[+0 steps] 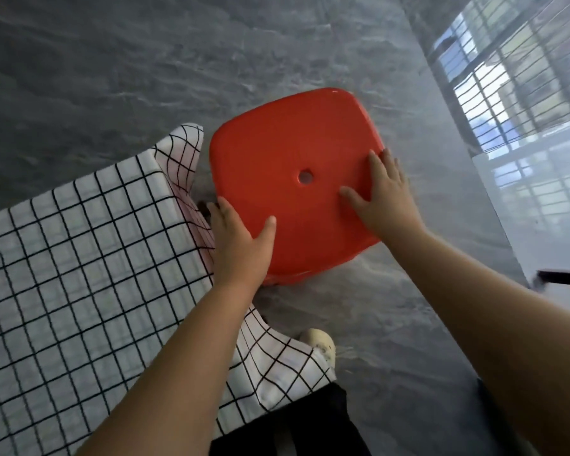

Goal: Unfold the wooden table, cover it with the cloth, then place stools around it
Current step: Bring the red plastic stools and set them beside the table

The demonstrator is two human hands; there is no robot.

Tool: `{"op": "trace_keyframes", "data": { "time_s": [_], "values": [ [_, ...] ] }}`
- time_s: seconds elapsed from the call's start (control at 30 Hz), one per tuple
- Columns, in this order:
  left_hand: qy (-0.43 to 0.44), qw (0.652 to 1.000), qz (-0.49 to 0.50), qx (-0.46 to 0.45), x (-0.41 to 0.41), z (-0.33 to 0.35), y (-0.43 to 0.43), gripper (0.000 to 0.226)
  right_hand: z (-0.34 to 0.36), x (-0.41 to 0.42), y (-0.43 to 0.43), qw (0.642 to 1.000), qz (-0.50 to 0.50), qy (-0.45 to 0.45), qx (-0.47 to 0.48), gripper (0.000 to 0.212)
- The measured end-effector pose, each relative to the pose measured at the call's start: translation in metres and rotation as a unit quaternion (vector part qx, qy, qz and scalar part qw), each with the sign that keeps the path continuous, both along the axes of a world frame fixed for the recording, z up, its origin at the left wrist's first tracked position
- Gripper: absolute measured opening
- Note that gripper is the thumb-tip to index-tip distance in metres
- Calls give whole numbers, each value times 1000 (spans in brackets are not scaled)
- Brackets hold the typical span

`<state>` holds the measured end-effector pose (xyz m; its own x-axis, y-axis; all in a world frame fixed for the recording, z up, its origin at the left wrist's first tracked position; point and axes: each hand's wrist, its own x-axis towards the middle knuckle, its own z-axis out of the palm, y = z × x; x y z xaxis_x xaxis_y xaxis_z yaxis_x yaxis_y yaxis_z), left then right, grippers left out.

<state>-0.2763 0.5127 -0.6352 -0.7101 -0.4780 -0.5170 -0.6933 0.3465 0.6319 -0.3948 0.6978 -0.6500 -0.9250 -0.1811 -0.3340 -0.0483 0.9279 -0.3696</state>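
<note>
A red plastic stool (277, 149) with a small round hole in its seat stands beside the right end of the table. The table is hidden under a white cloth with a black grid (73, 258), which drapes over its edge. My left hand (241, 245) grips the stool seat's near left edge, thumb on top. My right hand (382, 199) lies on the seat's right side, fingers spread and curling at the rim. The stool's legs are mostly hidden beneath the seat.
Grey marbled floor (145, 67) spreads all around. Bright window reflections (520, 103) shine on the floor at the upper right. A dark furniture edge (563, 278) juts in at the right. My light shoe (320, 343) and dark clothing (297, 422) are below the stool.
</note>
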Motion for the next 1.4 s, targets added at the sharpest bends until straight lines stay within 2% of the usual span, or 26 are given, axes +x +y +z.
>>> {"op": "trace_keyframes", "data": {
  "time_s": [0.07, 0.13, 0.37, 0.57, 0.7, 0.8, 0.93, 1.07, 1.2, 1.33, 1.4],
  "values": [
    [80, 991, -69, -78, 8, 13, 10, 82, 6, 24, 6, 1000, -5, 12, 5, 80],
    [125, 976, -149, -103, 16, 17, 14, 82, 11, 47, 11, 999, -22, 25, -13, 78],
    [117, 930, -332, -109, 67, 29, 4, 79, 43, 136, 6, 971, -185, 98, -116, 68],
    [120, 850, -496, -128, 136, 57, 5, 80, 84, 247, 4, 940, -288, 144, -110, 73],
    [175, 804, -556, -115, 177, 69, 62, 81, 104, 333, 49, 910, -370, 173, -68, 75],
    [214, 757, -608, -110, 216, 79, 121, 82, 113, 408, 92, 884, -425, 195, -26, 75],
    [258, 666, -693, -98, 294, 94, 194, 79, 114, 524, 139, 820, -529, 217, 0, 77],
    [262, 568, -774, -92, 413, 101, 251, 73, 110, 674, 161, 745, -631, 213, 51, 83],
    [264, 473, -838, -59, 575, 100, 287, 72, 110, 859, 161, 671, -711, 192, 92, 82],
    [266, 377, -887, -16, 751, 98, 298, 71, 111, 1049, 133, 570, -792, 172, 136, 82],
    [264, 315, -912, 16, 850, 99, 292, 71, 113, 1152, 105, 517, -831, 137, 157, 82]
  ]
}}
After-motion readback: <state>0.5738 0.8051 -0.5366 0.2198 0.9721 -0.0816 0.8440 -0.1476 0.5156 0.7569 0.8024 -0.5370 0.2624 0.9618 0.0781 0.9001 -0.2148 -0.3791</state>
